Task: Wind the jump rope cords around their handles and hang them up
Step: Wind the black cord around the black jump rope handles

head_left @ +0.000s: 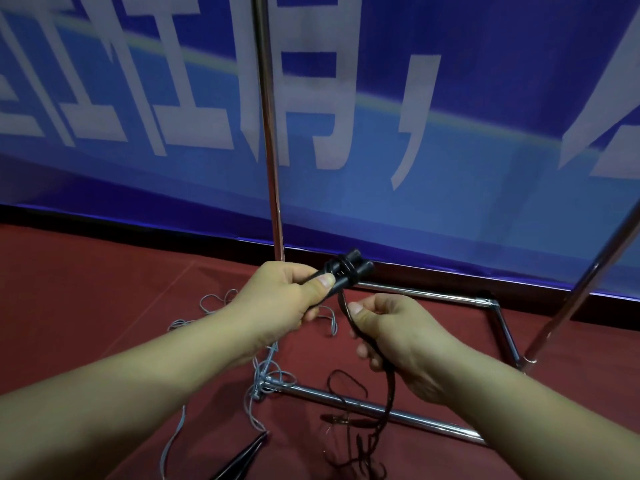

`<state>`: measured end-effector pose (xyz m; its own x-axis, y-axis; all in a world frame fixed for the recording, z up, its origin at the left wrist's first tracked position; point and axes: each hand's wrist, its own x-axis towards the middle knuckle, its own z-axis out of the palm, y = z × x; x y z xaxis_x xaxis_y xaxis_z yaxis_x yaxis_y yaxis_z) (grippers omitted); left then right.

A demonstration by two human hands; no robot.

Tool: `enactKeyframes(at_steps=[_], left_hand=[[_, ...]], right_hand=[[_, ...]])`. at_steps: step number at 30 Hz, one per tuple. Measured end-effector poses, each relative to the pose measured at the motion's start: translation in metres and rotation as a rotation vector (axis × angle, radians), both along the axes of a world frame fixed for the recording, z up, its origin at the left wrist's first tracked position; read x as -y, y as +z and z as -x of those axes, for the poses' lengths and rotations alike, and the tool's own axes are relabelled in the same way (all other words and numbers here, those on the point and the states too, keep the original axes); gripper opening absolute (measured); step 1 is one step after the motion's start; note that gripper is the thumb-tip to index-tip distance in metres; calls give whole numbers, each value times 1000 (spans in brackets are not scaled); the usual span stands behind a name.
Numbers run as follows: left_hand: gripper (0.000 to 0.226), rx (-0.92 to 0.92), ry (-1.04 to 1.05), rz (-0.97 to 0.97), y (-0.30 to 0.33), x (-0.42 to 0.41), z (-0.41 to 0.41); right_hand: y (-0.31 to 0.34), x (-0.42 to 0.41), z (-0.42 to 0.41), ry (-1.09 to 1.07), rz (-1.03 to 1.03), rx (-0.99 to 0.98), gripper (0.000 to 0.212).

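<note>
Head view, left hand point(277, 296): grips two black handles point(341, 275) held side by side, a few cord turns round them
Right hand point(391, 337): pinches the dark cord point(377, 358) just below the handles
Floor: grey-blue rope point(266, 372) tangled beside the metal rack point(381, 412)

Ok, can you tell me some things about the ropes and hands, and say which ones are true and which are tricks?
1. The left hand grips two black handles together. True.
2. The right hand holds nothing. False: it pinches the dark cord.
3. A grey rope lies tangled on the red floor. True.
4. The dark cord is fully wound up. False: most of it hangs loose.
5. The wall banner is green. False: it is blue.
</note>
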<state>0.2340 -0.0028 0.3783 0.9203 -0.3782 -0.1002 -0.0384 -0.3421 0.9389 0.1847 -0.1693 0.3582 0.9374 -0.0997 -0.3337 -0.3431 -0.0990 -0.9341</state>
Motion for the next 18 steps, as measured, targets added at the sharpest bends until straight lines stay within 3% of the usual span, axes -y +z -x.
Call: enactKeyframes(at_steps=[5,9,12,18], left_hand=[[39,108,95,-151,-10,-5,-14],[26,299,142,-468,-15,-12,-20],[24,366,126,-679,-20,-16,-21],[26,382,109,-815,-24,-18,-27]], right_hand=[[3,-6,7,69,-35,-29,29],[1,-8,7,75,17,-92,32],[3,-9,8,60,-67,-152,29],[10,-6,13,134,-83,-147,19]])
